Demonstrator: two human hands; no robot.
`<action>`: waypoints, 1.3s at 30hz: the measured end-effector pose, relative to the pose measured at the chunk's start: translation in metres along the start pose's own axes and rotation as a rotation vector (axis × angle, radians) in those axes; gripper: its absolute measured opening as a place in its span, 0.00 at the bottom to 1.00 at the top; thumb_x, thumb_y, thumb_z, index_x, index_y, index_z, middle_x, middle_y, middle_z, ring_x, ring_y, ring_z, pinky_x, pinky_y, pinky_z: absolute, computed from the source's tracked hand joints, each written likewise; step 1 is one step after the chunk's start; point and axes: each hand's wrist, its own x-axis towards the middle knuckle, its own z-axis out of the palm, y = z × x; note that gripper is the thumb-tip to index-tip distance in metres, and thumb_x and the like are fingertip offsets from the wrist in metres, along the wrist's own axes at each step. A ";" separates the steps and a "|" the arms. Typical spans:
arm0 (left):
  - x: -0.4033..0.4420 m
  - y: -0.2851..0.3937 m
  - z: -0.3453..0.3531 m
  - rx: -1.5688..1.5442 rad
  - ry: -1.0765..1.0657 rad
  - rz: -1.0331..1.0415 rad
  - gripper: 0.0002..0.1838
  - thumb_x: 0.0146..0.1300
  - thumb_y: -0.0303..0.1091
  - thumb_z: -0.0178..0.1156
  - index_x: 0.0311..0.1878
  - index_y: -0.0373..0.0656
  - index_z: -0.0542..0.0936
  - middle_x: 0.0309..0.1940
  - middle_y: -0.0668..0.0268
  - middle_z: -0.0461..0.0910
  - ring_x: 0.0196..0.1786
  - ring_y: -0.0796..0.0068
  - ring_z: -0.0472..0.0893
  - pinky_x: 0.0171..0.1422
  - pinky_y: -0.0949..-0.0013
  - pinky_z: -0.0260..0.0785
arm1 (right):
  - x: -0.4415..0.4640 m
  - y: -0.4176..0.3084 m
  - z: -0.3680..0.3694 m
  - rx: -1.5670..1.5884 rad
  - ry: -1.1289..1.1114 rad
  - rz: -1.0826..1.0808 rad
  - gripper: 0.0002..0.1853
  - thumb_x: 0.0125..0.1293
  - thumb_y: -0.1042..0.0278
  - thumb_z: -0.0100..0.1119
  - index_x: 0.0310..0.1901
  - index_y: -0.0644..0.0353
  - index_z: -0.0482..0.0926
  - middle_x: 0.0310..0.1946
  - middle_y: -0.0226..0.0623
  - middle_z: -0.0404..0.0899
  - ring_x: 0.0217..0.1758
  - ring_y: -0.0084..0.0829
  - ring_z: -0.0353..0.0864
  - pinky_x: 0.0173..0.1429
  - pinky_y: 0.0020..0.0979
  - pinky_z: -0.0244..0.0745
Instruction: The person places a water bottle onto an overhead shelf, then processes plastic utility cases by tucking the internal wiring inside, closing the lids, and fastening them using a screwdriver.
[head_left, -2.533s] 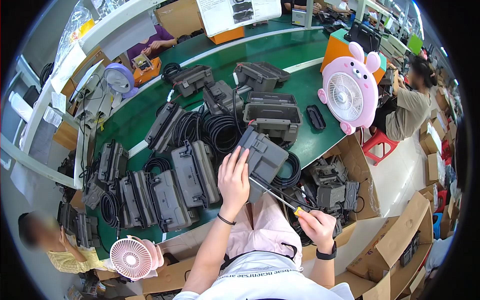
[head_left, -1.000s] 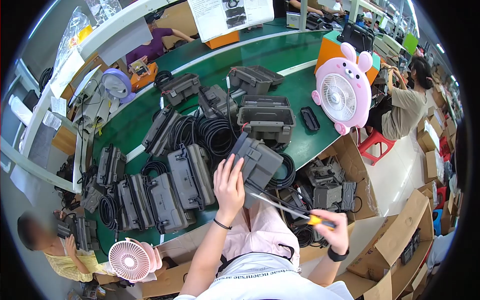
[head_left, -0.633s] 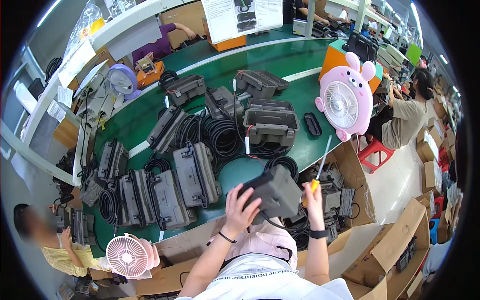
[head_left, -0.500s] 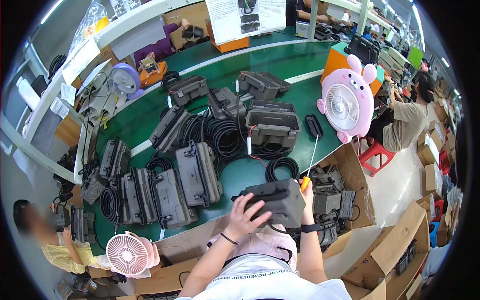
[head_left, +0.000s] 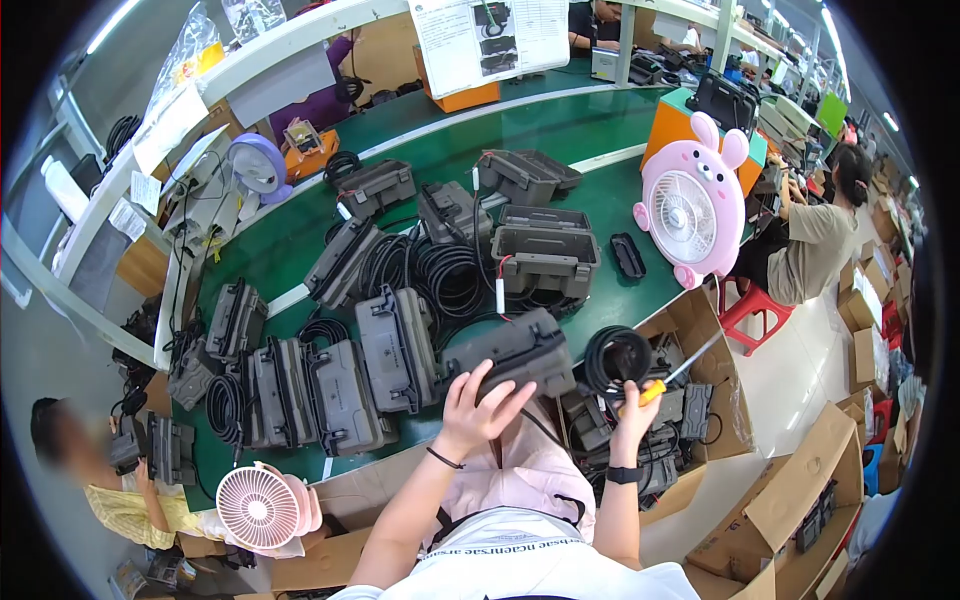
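A dark grey plastic case [head_left: 515,350] lies tilted at the near edge of the green table. My left hand [head_left: 478,408] is against its near side, fingers spread and touching it. Wrapped round the yellow handle of a screwdriver [head_left: 652,391] are fingers of my right hand [head_left: 630,415]; the shaft points up and to the right. The same hand grips the lower edge of a coil of black cable [head_left: 618,355], which hangs beyond the table edge over a carton. A cable runs below the case, partly hidden by my left hand.
Several similar cases [head_left: 395,345] and cable coils [head_left: 450,275] crowd the table. An open case [head_left: 545,255] stands behind. A pink rabbit fan [head_left: 690,205] and a small black part [head_left: 628,256] are at right. Below stands a carton [head_left: 715,345] of cases. People sit nearby.
The case has moved up and left onto the table edge, turning as it went. My right hand has lifted the cable coil to the right, and the screwdriver has swung to the right.
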 end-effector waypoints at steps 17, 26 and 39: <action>-0.017 0.010 -0.013 -0.534 -0.072 -0.635 0.56 0.42 0.35 0.80 0.73 0.45 0.56 0.72 0.47 0.53 0.73 0.46 0.59 0.74 0.45 0.54 | -0.040 -0.090 0.050 0.273 -0.287 -0.015 0.29 0.62 0.78 0.54 0.66 0.63 0.64 0.50 0.29 0.70 0.50 0.20 0.71 0.57 0.23 0.66; -0.030 -0.001 -0.008 -0.609 -0.077 -0.483 0.68 0.39 0.31 0.81 0.77 0.62 0.42 0.75 0.44 0.49 0.76 0.36 0.52 0.76 0.42 0.51 | -0.054 -0.104 0.105 -0.706 -0.637 -0.411 0.20 0.59 0.65 0.71 0.47 0.65 0.74 0.44 0.50 0.80 0.44 0.47 0.82 0.48 0.36 0.77; -0.005 0.008 -0.026 -0.620 -0.272 -0.556 0.50 0.29 0.42 0.82 0.64 0.57 0.74 0.59 0.55 0.66 0.67 0.44 0.61 0.70 0.44 0.57 | -0.033 -0.065 0.061 -0.231 -0.616 -0.186 0.15 0.64 0.75 0.62 0.51 0.60 0.72 0.72 0.38 0.62 0.38 0.12 0.72 0.30 0.12 0.66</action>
